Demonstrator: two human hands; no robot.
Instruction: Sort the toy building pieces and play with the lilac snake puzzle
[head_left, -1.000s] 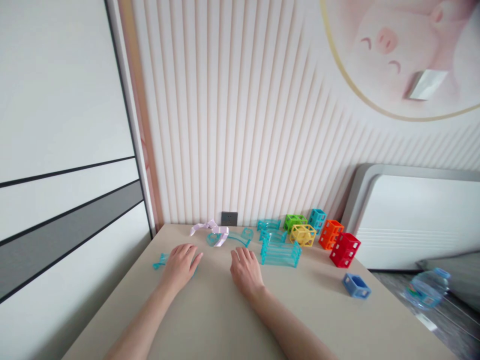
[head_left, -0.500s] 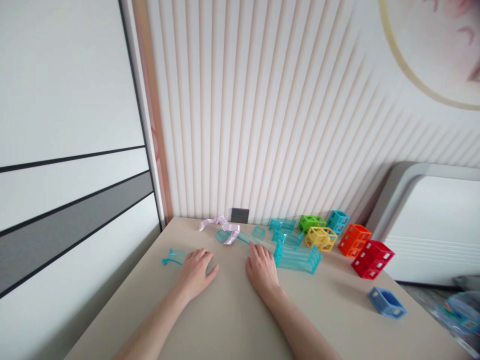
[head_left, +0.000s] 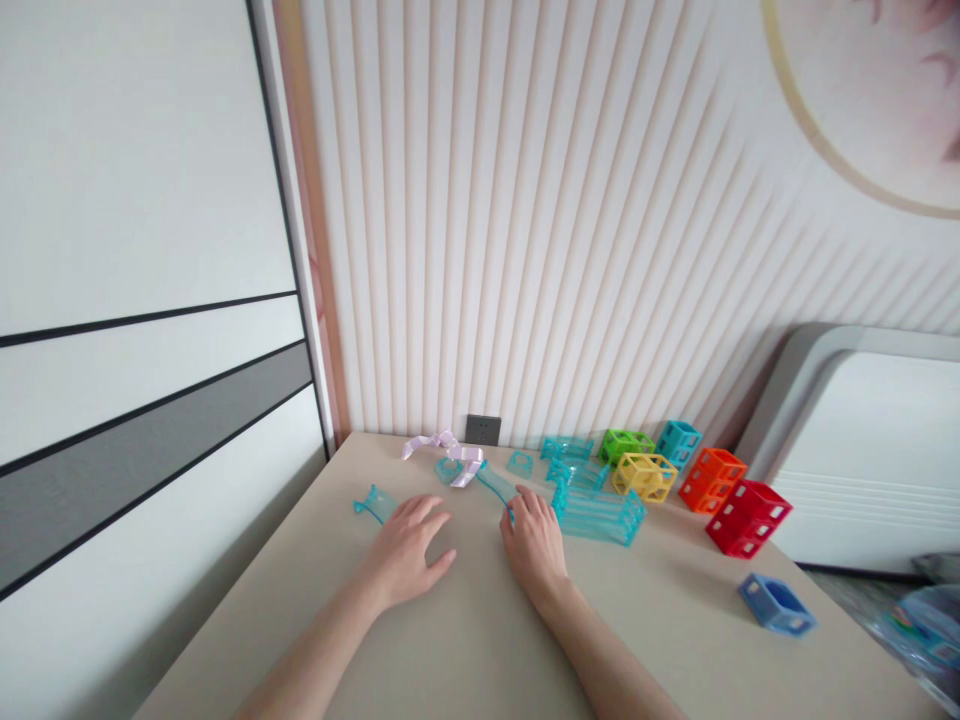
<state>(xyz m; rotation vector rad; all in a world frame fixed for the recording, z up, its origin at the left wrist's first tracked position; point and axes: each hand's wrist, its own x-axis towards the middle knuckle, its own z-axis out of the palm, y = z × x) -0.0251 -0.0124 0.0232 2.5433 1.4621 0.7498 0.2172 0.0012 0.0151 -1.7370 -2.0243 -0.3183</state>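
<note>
On the left, a clear teal piece (head_left: pixel 373 503) lies at the fingertips of my left hand (head_left: pixel 405 555), whose thumb and fingers are spread. My right hand (head_left: pixel 534 540) has its fingers bent and close together over the near end of a second, longer teal piece (head_left: pixel 495 482), which lies flat; the fingers hide that end. Just right of this hand stands a large teal ribbed piece (head_left: pixel 598 515). A shiny lilac folded strip (head_left: pixel 466 456) sits behind the hands, beside a small round teal piece (head_left: pixel 448 470).
Several open-frame blocks stand at the right: green (head_left: pixel 626 446), yellow (head_left: pixel 643 478), blue-teal (head_left: pixel 679 442), orange (head_left: pixel 712 480), red (head_left: pixel 748 518) and blue (head_left: pixel 776 604). More teal pieces (head_left: pixel 568 448) lie near the wall. A black socket (head_left: pixel 483 430) is behind the table (head_left: pixel 450 650).
My left hand has moved right, and the teal piece by it has slid right and turned. My right hand has come nearer and slightly right, with the long teal piece shifted along.
</note>
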